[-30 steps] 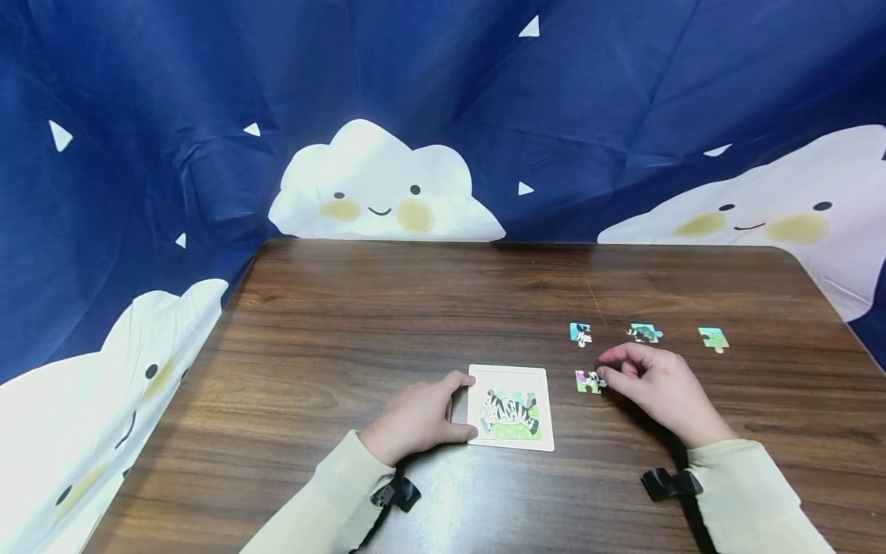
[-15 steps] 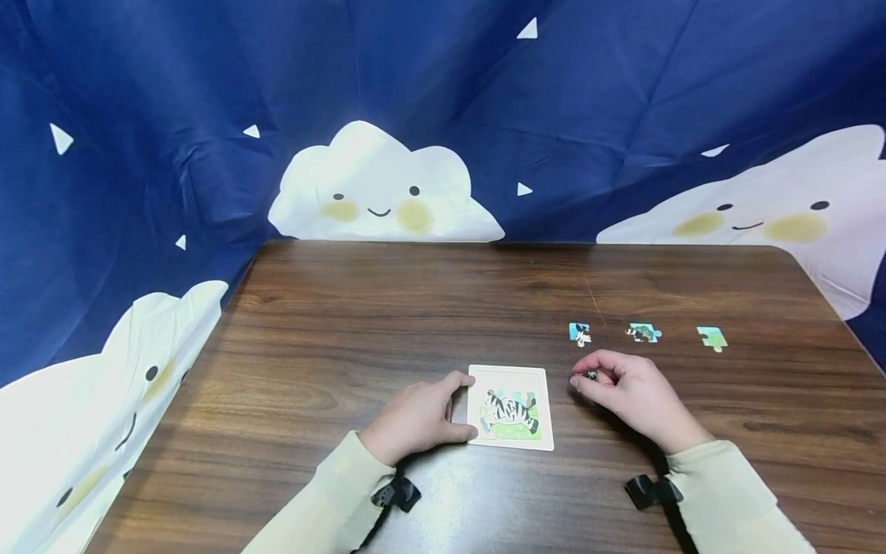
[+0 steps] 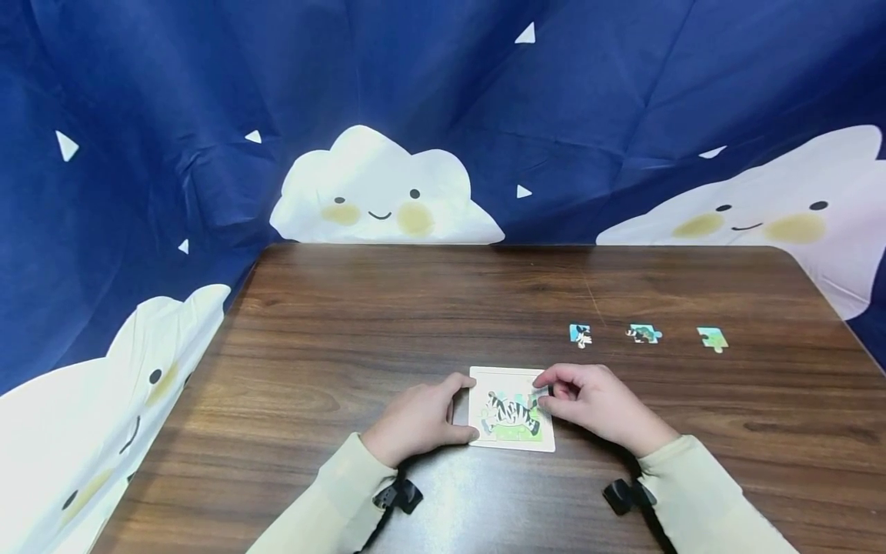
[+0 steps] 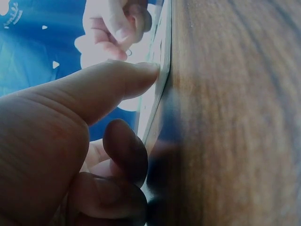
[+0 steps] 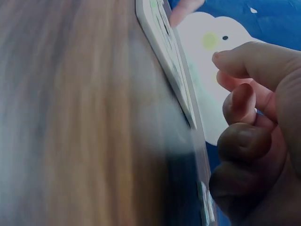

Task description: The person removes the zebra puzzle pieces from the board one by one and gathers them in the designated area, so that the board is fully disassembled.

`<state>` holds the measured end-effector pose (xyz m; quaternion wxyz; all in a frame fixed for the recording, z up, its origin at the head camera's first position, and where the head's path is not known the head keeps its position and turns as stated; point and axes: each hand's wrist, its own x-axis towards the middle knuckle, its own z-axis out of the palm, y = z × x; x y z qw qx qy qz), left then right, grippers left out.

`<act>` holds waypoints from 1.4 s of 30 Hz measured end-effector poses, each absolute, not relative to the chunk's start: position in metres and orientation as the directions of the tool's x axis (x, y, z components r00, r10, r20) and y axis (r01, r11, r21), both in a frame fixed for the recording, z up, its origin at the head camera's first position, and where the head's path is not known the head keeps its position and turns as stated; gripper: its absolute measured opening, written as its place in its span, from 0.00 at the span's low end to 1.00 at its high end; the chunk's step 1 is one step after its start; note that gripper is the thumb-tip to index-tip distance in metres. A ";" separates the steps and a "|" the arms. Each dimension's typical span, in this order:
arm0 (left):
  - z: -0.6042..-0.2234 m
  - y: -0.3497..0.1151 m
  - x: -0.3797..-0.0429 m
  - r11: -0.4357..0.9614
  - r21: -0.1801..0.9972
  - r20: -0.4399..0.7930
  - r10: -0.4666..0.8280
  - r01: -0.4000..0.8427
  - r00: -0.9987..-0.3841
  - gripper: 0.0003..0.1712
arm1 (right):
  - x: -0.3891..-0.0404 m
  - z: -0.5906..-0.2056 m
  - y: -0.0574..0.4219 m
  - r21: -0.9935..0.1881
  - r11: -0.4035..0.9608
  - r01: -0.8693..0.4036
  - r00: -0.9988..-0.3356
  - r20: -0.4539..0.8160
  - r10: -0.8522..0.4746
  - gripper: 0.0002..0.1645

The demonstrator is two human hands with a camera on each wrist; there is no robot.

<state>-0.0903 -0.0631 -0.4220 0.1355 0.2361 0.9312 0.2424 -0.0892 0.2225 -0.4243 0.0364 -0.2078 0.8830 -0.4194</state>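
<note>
A square white puzzle board (image 3: pixel 497 378) lies flat on the table, its zebra picture (image 3: pixel 511 414) partly filled with pieces. My left hand (image 3: pixel 419 419) holds the board along its left side, index finger at the far corner and thumb at the near one; in the left wrist view the thumb (image 4: pixel 136 77) rests on the edge. Over the board's right edge is my right hand (image 3: pixel 597 402), thumb and index finger brought close in a pinch. The puzzle piece it picked up is hidden by the fingers.
Three loose puzzle pieces lie behind the right hand: one with black and white stripes (image 3: pixel 580 335), a darker green one (image 3: pixel 644 333) and a green-blue one (image 3: pixel 712 338). The brown wooden table (image 3: pixel 360 308) ends at a blue curtain (image 3: pixel 554 92) with clouds.
My right hand has lifted a puzzle piece from the table and moved left with it to the board's right edge. The left hand has stayed at the board.
</note>
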 end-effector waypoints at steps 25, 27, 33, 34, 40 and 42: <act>-0.422 -0.061 -0.092 0.783 0.491 -0.143 0.504 0.381 -0.851 0.41 | -0.100 -0.417 0.189 -0.670 0.629 -0.395 -0.825 -0.044 -0.564 0.18; -0.422 -0.061 -0.091 0.783 0.494 -0.144 0.504 0.379 -0.852 0.41 | -0.101 -0.417 0.188 -0.663 0.639 -0.391 -0.826 -0.053 -0.561 0.18; -0.420 -0.062 -0.091 0.779 0.504 -0.146 0.501 0.372 -0.853 0.41 | -0.102 -0.415 0.186 -0.659 0.650 -0.380 -0.830 -0.066 -0.553 0.18; -0.420 -0.062 -0.091 0.779 0.505 -0.145 0.501 0.372 -0.853 0.41 | -0.102 -0.416 0.186 -0.658 0.650 -0.380 -0.832 -0.065 -0.552 0.18; -0.421 -0.063 -0.091 0.778 0.505 -0.144 0.502 0.374 -0.853 0.41 | -0.102 -0.417 0.186 -0.664 0.639 -0.387 -0.838 -0.035 -0.544 0.16; -0.422 -0.063 -0.091 0.778 0.504 -0.144 0.502 0.374 -0.853 0.41 | -0.102 -0.418 0.187 -0.660 0.638 -0.398 -0.840 -0.018 -0.542 0.16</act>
